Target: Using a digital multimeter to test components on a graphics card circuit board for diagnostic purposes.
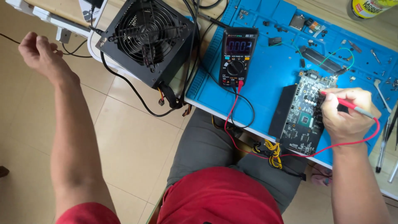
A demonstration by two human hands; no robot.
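**Probe on the board, reading under way**

On the blue mat that covers your bench, the black power supply hangs over the left edge, its fan up and its cables trailing down. At the mat's near edge lies the circuit board, which you are testing. The multimeter sits near the mat's left edge with its display lit and leads plugged in, so setup looks done. Your right hand pinches the red probe, tip on the board's upper right. Your left hand hangs off the bench, fingers loosely curled, holding nothing. No black probe shows in hand; checking appears unfinished.
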